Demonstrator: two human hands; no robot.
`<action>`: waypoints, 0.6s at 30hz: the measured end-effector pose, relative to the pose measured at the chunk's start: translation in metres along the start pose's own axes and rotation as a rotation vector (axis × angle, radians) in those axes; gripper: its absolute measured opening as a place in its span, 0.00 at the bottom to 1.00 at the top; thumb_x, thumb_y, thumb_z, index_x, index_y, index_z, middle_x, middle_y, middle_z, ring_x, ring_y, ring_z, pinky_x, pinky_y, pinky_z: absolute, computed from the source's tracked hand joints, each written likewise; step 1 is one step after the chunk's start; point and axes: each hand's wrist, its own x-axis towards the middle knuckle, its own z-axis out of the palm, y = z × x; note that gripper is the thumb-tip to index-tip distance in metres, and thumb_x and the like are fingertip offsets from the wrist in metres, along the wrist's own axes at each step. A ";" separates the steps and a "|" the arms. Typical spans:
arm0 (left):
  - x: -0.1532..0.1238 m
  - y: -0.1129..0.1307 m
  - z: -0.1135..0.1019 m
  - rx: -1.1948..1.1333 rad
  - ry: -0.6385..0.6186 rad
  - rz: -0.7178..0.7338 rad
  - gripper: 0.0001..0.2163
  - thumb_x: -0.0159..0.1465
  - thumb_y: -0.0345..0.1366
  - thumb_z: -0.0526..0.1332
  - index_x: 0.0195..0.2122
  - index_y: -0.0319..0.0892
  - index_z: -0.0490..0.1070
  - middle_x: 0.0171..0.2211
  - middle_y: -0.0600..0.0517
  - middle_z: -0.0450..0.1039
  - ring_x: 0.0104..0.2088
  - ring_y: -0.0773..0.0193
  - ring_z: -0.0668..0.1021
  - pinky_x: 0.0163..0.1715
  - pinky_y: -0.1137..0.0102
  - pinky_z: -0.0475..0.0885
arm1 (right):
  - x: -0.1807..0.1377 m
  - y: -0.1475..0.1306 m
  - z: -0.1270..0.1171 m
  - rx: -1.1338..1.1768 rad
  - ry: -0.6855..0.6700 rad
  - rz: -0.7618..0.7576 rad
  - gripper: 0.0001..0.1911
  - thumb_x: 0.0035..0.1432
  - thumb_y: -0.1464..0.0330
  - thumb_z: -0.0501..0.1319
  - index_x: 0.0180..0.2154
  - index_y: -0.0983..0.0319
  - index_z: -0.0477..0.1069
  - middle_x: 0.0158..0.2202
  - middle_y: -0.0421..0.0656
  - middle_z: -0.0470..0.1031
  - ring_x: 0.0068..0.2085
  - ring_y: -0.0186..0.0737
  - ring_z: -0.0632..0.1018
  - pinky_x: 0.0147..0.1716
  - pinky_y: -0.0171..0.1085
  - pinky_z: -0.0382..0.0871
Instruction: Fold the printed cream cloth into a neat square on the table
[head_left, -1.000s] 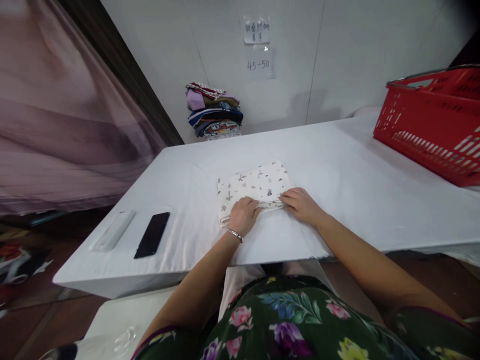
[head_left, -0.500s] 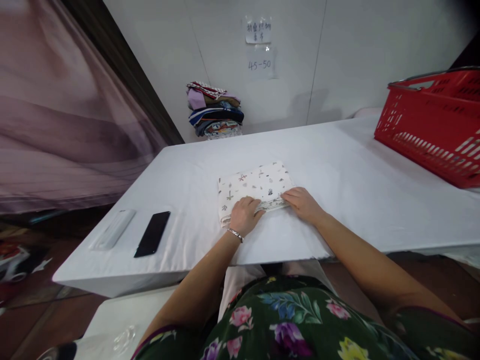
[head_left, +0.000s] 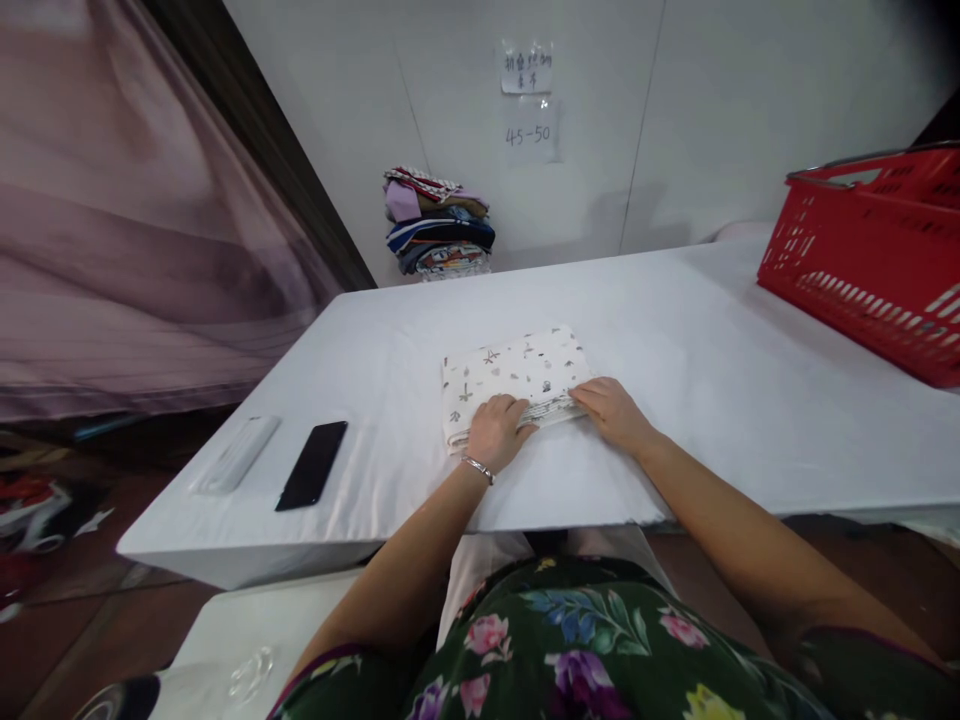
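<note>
A folded white cloth (head_left: pixel 517 368) with small printed motifs lies flat on the white-covered table, its layered edge facing me. My left hand (head_left: pixel 495 432) grips the near left part of that edge, fingers on top and thumb at the front. At the near right corner, my right hand (head_left: pixel 609 410) pinches the same layered edge. A bracelet (head_left: pixel 478 468) circles my left wrist. Between the two hands several stacked layers of the cloth show. The undersides of my fingers are hidden.
A red plastic basket (head_left: pixel 870 260) stands at the right of the table (head_left: pixel 690 340). A black phone (head_left: pixel 312 466) and a white elongated object (head_left: pixel 238 455) lie at the left. Behind the far edge rises a stack of folded fabrics (head_left: pixel 441 225). Paper signs (head_left: pixel 531 132) hang on the wall.
The whole view has shifted slightly, so everything appears a little further right. Both hands keep their hold on the cloth's near edge, and the cloth looks the same.
</note>
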 end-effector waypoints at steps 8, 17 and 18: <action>0.003 0.005 0.000 -0.004 -0.011 -0.055 0.14 0.59 0.44 0.58 0.43 0.45 0.67 0.38 0.50 0.68 0.41 0.59 0.68 0.38 0.65 0.63 | 0.000 0.000 0.000 0.009 0.008 -0.014 0.14 0.62 0.69 0.48 0.45 0.62 0.69 0.38 0.47 0.74 0.39 0.43 0.72 0.40 0.44 0.63; 0.001 0.014 -0.001 0.092 0.042 0.035 0.13 0.61 0.42 0.56 0.45 0.43 0.63 0.38 0.49 0.67 0.40 0.60 0.68 0.37 0.65 0.61 | -0.009 0.010 0.005 -0.030 0.070 -0.095 0.14 0.59 0.71 0.52 0.47 0.60 0.68 0.40 0.46 0.74 0.41 0.44 0.73 0.42 0.45 0.66; 0.000 0.014 0.000 0.108 0.044 0.048 0.12 0.62 0.40 0.55 0.45 0.42 0.63 0.38 0.50 0.67 0.39 0.61 0.68 0.37 0.65 0.61 | -0.010 0.012 0.007 -0.034 0.085 -0.104 0.14 0.59 0.71 0.52 0.46 0.60 0.68 0.40 0.46 0.75 0.41 0.44 0.74 0.42 0.45 0.66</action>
